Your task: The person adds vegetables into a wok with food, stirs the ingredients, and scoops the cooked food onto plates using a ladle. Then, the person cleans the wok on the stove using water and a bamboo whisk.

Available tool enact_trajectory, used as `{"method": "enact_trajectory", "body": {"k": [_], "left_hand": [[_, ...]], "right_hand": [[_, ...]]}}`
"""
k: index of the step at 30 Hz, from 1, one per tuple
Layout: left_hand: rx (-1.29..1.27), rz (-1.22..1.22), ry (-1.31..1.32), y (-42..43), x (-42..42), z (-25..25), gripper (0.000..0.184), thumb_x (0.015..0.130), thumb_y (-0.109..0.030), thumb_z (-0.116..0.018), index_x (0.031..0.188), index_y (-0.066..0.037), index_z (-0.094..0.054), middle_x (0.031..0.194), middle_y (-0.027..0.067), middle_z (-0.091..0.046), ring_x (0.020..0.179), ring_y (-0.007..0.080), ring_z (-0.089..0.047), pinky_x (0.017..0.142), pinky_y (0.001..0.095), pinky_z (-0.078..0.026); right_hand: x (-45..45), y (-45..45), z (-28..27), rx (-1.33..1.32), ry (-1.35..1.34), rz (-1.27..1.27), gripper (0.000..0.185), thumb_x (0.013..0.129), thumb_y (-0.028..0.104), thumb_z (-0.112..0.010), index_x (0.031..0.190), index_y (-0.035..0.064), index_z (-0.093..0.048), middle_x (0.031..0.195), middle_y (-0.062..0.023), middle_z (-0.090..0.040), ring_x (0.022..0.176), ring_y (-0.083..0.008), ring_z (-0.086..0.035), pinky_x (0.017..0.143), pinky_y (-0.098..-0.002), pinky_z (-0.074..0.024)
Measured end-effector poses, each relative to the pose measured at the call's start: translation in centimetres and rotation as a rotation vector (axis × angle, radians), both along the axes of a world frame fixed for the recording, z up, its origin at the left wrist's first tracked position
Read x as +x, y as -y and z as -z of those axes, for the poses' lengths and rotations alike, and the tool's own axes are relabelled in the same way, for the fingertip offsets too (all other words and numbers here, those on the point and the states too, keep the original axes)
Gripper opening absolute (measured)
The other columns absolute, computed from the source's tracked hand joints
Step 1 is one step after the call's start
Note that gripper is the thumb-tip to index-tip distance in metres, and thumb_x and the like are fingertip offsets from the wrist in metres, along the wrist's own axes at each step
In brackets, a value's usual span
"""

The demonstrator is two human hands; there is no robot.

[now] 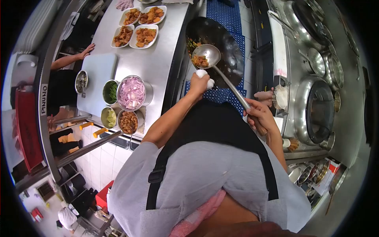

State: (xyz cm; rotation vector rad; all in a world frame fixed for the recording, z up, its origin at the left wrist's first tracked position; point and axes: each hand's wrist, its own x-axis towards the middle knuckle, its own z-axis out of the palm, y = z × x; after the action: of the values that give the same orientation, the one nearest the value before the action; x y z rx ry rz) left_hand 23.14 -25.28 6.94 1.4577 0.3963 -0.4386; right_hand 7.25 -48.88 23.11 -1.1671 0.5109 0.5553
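Note:
A dark wok (229,43) is held off the steel counter's edge, tilted, with cooked food (192,45) along its left side. My left hand (200,83) is closed round a white cloth (210,82) at the wok's near rim. In my right hand (260,114) is the long handle of a steel ladle (211,54). The ladle's bowl lies over the wok and holds orange-brown food pieces (200,61). Four white dishes of similar food (146,36) stand on the counter to the left of the wok.
The steel counter (164,59) carries a pot of sliced purple onion (132,93), smaller containers and a pale cutting board (98,65). Another person's arm (71,60) reaches in at the left. Stove and large woks (308,106) line the right. Blue matting (224,15) covers the floor.

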Motion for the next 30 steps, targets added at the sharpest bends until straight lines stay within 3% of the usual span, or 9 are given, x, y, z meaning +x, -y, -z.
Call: {"method": "enact_trajectory", "body": {"k": [2, 4, 6, 11, 18, 25, 28, 29, 30], "left_hand": [[0.032, 0.008, -0.087, -0.5, -0.3, -0.8, 0.021, 0.088, -0.013, -0.064, 0.104, 0.0, -0.061, 0.085, 0.0106, -0.068, 0.068, 0.0216, -0.068, 0.053, 0.0365, -0.053], [-0.057, 0.016, -0.12, -1.3, -0.8, 0.7, 0.019, 0.089, -0.016, -0.063, 0.102, -0.003, -0.062, 0.085, 0.009, -0.068, 0.065, 0.0209, -0.066, 0.05, 0.0363, -0.051], [-0.117, -0.031, -0.225, -1.9, -1.8, -2.3, 0.02, 0.089, -0.017, -0.062, 0.107, -0.008, -0.062, 0.084, 0.0075, -0.066, 0.069, 0.0203, -0.066, 0.052, 0.0376, -0.051], [-0.263, 0.054, -0.308, -3.8, -2.5, -2.5, 0.023, 0.088, -0.018, -0.062, 0.109, -0.009, -0.06, 0.088, 0.0078, -0.067, 0.069, 0.0197, -0.065, 0.053, 0.0363, -0.051], [-0.359, 0.086, -0.3, -4.4, -2.7, -5.5, 0.022, 0.091, -0.021, -0.06, 0.109, -0.008, -0.059, 0.087, 0.0073, -0.064, 0.064, 0.0169, -0.063, 0.052, 0.0305, -0.053], [-0.415, 0.07, -0.248, -4.6, -2.8, -4.6, 0.024, 0.091, -0.019, -0.06, 0.111, -0.007, -0.058, 0.087, 0.0081, -0.064, 0.063, 0.0179, -0.061, 0.049, 0.0307, -0.051], [-0.412, 0.084, -0.23, -4.8, -2.8, -4.5, 0.025, 0.09, -0.018, -0.06, 0.113, -0.006, -0.058, 0.087, 0.0091, -0.065, 0.063, 0.0184, -0.062, 0.048, 0.031, -0.05], [-0.409, 0.08, -0.219, -4.9, -2.9, -4.9, 0.025, 0.09, -0.017, -0.06, 0.113, -0.006, -0.058, 0.087, 0.0094, -0.065, 0.063, 0.0185, -0.062, 0.048, 0.0312, -0.05], [-0.404, 0.078, -0.209, -5.0, -3.0, -5.2, 0.026, 0.09, -0.017, -0.06, 0.113, -0.006, -0.058, 0.087, 0.0097, -0.065, 0.063, 0.0185, -0.062, 0.048, 0.0313, -0.049]], "right_hand": [[0.7, 0.3, -0.1, 0.06, -0.003, -0.024, 0.052, 0.095, 0.005, -0.061, 0.145, 0.0004, -0.049, 0.087, -0.008, -0.065, 0.051, -0.0101, -0.056, 0.045, -0.0218, -0.0444], [1.7, 0.4, -1.1, 0.052, 0.017, -0.076, 0.054, 0.095, 0.005, -0.061, 0.147, -0.0003, -0.047, 0.088, -0.0084, -0.065, 0.052, -0.0103, -0.056, 0.041, -0.0225, -0.0443], [3.0, 0.3, -2.3, 0.013, 0.043, -0.137, 0.055, 0.095, 0.005, -0.061, 0.148, -0.0002, -0.046, 0.088, -0.0084, -0.065, 0.052, -0.0104, -0.056, 0.039, -0.0227, -0.044], [7.3, -2.1, -6.2, -0.112, 0.228, -0.212, 0.056, 0.091, -0.002, -0.061, 0.146, -0.0017, -0.049, 0.087, -0.0081, -0.067, 0.049, -0.0092, -0.054, 0.038, -0.0223, -0.0423], [16.4, -9.9, -5.0, -0.409, 0.574, -0.42, 0.061, 0.089, -0.001, -0.064, 0.147, -0.0031, -0.049, 0.091, -0.0057, -0.067, 0.053, -0.0083, -0.054, 0.046, -0.0234, -0.0422], [21.2, -14.3, 1.0, -0.759, 0.851, -0.489, 0.059, 0.082, 0.007, -0.071, 0.139, 0.0021, -0.059, 0.091, -0.0241, -0.07, 0.065, -0.019, -0.063, 0.069, -0.0338, -0.0519], [21.0, -15.2, 0.5, -0.878, 0.878, -0.56, 0.062, 0.085, 0.001, -0.07, 0.145, 0.0047, -0.055, 0.1, -0.0111, -0.072, 0.068, -0.0084, -0.056, 0.064, -0.0264, -0.0488], [21.2, -15.6, 0.6, -0.829, 0.974, -0.498, 0.059, 0.082, 0.006, -0.07, 0.14, 0.0031, -0.059, 0.096, -0.0238, -0.071, 0.064, -0.0209, -0.063, 0.07, -0.0351, -0.0524], [21.2, -15.8, 0.4, -0.842, 0.94, -0.503, 0.059, 0.082, 0.006, -0.07, 0.14, 0.003, -0.059, 0.095, -0.0236, -0.071, 0.064, -0.0212, -0.064, 0.07, -0.0349, -0.0525]]}}
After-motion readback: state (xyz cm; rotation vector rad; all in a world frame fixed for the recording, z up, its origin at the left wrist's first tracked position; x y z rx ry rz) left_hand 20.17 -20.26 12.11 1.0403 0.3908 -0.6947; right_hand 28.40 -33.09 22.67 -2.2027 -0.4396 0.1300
